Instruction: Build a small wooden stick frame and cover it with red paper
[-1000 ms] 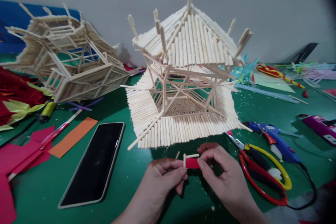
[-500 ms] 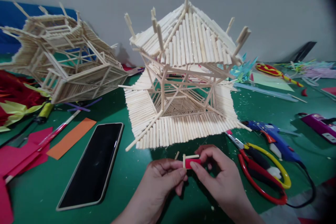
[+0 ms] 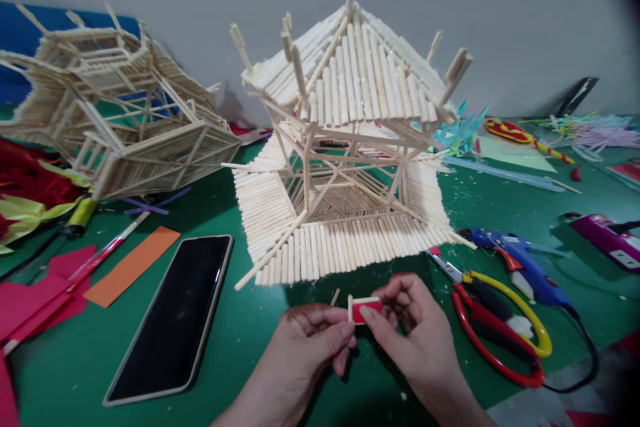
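Low in front of the stick pavilion, both hands meet at a small red paper piece (image 3: 359, 313) edged with short wooden sticks. My left hand (image 3: 313, 340) is closed, its thumb and forefinger pinching the upright wooden stick (image 3: 351, 310) at the paper's left edge. My right hand (image 3: 413, 330) is closed too, with its thumb pressed on the red paper. Along the paper's top edge lies another short wooden stick (image 3: 369, 300). The fingers behind the paper are partly hidden. Just beyond my left fingers, a loose stick end (image 3: 335, 296) shows.
The stick pavilion (image 3: 330, 250) stands ahead, a second stick frame (image 3: 165, 153) far left. A phone (image 3: 173, 320), an orange paper strip (image 3: 133, 267) and red paper (image 3: 35, 307) lie left. Red-and-yellow-handled scissors (image 3: 493, 333), a blue glue gun (image 3: 523, 267) and a purple device (image 3: 607, 237) lie right.
The top stick now sits against the red paper's upper edge, where a small gap showed before. My right fingers have shifted slightly at the paper. The whole view has drifted a little.
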The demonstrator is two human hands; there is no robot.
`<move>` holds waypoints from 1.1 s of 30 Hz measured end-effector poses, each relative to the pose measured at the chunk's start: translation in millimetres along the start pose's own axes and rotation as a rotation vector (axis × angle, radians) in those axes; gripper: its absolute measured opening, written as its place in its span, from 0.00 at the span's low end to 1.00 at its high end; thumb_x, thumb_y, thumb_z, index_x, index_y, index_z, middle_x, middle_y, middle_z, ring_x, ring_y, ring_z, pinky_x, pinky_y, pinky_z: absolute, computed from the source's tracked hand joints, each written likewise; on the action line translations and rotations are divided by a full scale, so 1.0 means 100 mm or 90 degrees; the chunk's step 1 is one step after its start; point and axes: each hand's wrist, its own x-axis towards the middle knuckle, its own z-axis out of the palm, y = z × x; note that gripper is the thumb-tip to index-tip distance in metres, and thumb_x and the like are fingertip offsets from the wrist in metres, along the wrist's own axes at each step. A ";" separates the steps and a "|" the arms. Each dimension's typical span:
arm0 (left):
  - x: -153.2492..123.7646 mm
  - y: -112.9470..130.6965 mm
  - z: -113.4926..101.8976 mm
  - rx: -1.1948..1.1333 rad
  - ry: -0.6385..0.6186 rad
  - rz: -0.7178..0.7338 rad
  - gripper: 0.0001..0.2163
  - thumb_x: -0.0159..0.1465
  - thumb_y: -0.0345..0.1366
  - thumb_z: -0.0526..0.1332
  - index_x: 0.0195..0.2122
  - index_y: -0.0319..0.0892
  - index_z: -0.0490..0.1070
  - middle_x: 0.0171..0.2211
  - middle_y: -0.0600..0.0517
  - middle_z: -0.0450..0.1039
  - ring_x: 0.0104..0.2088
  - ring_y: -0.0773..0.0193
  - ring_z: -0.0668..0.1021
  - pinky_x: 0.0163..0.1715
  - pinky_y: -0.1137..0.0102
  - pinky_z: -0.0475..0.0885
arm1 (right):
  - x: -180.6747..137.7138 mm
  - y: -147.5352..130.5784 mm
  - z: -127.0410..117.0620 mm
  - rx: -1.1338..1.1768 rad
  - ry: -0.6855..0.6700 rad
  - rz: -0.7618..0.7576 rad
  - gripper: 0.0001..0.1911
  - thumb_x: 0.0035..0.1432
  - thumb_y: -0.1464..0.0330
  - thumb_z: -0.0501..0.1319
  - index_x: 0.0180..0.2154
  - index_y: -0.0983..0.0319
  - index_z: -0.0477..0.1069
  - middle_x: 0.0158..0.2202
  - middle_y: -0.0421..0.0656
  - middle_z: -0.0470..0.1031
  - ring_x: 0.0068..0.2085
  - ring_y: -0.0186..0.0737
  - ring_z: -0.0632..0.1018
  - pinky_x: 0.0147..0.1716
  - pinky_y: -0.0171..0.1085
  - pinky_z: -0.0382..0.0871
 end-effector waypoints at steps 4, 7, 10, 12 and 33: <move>0.01 -0.01 0.00 -0.007 0.009 -0.007 0.03 0.49 0.30 0.63 0.22 0.35 0.73 0.16 0.55 0.70 0.15 0.76 0.65 0.20 0.78 0.57 | 0.00 0.00 0.01 -0.032 0.018 -0.020 0.10 0.47 0.67 0.59 0.30 0.58 0.56 0.23 0.36 0.66 0.21 0.31 0.66 0.19 0.30 0.60; 0.01 -0.02 0.00 -0.006 0.019 -0.008 0.03 0.48 0.29 0.64 0.22 0.35 0.72 0.17 0.54 0.70 0.14 0.76 0.64 0.18 0.78 0.57 | 0.00 0.00 0.02 -0.042 0.035 -0.032 0.11 0.46 0.68 0.59 0.31 0.59 0.57 0.23 0.36 0.66 0.21 0.31 0.66 0.19 0.30 0.61; 0.01 -0.03 0.00 0.009 0.022 -0.003 0.03 0.48 0.29 0.64 0.23 0.35 0.72 0.18 0.53 0.70 0.14 0.75 0.65 0.18 0.78 0.57 | 0.00 0.00 0.04 -0.041 0.049 -0.029 0.11 0.46 0.68 0.59 0.32 0.59 0.57 0.23 0.37 0.66 0.21 0.31 0.67 0.19 0.30 0.63; 0.00 -0.03 0.01 0.023 0.036 0.009 0.04 0.48 0.30 0.64 0.24 0.35 0.72 0.18 0.54 0.70 0.15 0.75 0.64 0.18 0.77 0.57 | 0.00 0.00 0.06 -0.037 0.055 -0.029 0.12 0.46 0.67 0.59 0.32 0.59 0.57 0.23 0.37 0.67 0.22 0.31 0.67 0.19 0.30 0.63; 0.02 -0.07 0.03 0.131 0.133 0.087 0.07 0.43 0.33 0.65 0.24 0.37 0.74 0.12 0.57 0.65 0.14 0.73 0.63 0.15 0.77 0.57 | -0.03 0.00 0.15 -0.120 0.133 -0.141 0.10 0.47 0.70 0.59 0.33 0.59 0.58 0.23 0.38 0.68 0.21 0.31 0.70 0.18 0.28 0.66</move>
